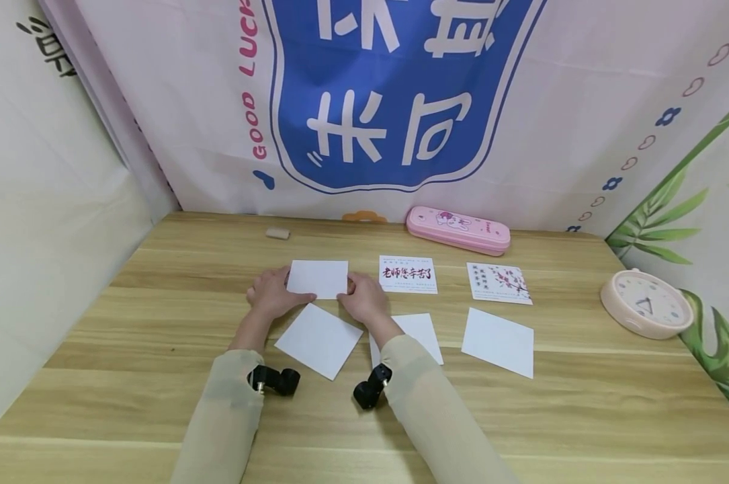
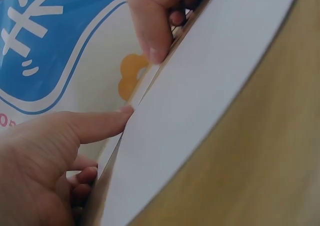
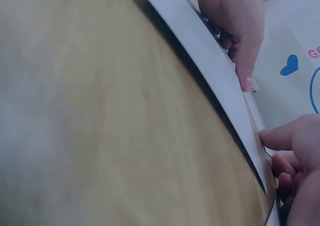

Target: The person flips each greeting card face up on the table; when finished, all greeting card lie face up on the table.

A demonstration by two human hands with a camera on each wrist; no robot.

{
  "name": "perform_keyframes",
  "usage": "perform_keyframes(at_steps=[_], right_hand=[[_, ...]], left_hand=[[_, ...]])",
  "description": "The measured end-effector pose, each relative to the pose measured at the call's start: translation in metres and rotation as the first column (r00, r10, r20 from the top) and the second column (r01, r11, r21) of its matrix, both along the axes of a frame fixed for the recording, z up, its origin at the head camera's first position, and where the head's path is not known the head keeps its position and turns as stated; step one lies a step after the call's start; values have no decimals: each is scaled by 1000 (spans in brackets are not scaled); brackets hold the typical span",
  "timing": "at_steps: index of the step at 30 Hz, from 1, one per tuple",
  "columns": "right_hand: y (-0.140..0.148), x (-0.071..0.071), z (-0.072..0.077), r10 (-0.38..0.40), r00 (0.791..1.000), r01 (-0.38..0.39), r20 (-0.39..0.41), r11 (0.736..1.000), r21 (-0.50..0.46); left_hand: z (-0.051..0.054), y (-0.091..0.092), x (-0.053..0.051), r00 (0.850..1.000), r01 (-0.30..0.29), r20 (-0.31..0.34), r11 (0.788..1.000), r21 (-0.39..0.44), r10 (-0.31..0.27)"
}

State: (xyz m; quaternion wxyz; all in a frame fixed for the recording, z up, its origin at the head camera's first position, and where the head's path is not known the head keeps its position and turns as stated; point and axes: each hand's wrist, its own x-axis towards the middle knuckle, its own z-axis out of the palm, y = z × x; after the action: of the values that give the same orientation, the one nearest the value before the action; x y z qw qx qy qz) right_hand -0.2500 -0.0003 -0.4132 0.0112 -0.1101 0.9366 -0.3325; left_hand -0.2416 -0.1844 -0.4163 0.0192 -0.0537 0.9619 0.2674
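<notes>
pinching one plain white oblong card (image 1: pixel 318 279), left hand (image 1: pixel 272 294) and right hand (image 1: pixel 367 298), fingers curled

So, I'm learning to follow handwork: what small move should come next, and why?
Perhaps settle the plain card flat and let go: the left hand and right hand hold it by its sides, roughly in line with the red-lettered card and blossom card.

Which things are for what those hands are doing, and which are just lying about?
Probably for the job:
held white card
three other white cards
red-lettered card
blossom card

Probably just lying about:
pink case
clock
small beige block
</notes>
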Motion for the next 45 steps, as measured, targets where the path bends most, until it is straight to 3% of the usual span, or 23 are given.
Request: perform_keyframes(at_steps=[8, 14, 19, 29, 35, 39, 42, 45], right_hand=[[2, -1, 0, 49, 999, -49, -16, 998, 32], [1, -2, 0, 48, 999, -48, -9, 998, 43], [1, -3, 0, 38, 999, -38, 3, 998, 51], [0, -3, 1, 32, 999, -33, 21, 998, 53], [1, -2, 1, 33, 999, -34, 11, 997, 64], [1, -2, 1, 33, 999, -34, 9, 997, 64], [2, -2, 0, 40, 999, -40, 7, 998, 54], [2, -3, 0, 44, 999, -44, 3, 998, 42]], left_hand=[[1, -18, -9, 992, 122, -16, 992, -44, -123], [8, -23, -16, 983, 180, 49, 983, -21, -179], [13, -22, -22, 979, 166, 118, 986, 11, -167], [14, -19, -27, 978, 137, 150, 988, 64, -145], [14, -21, -27, 984, 123, 113, 985, 119, -136], [11, -22, -26, 991, 109, 54, 974, 200, -122], [7, -22, -23, 994, 110, -7, 951, 288, -113], [5, -23, -19, 993, 121, -58, 913, 390, -107]])
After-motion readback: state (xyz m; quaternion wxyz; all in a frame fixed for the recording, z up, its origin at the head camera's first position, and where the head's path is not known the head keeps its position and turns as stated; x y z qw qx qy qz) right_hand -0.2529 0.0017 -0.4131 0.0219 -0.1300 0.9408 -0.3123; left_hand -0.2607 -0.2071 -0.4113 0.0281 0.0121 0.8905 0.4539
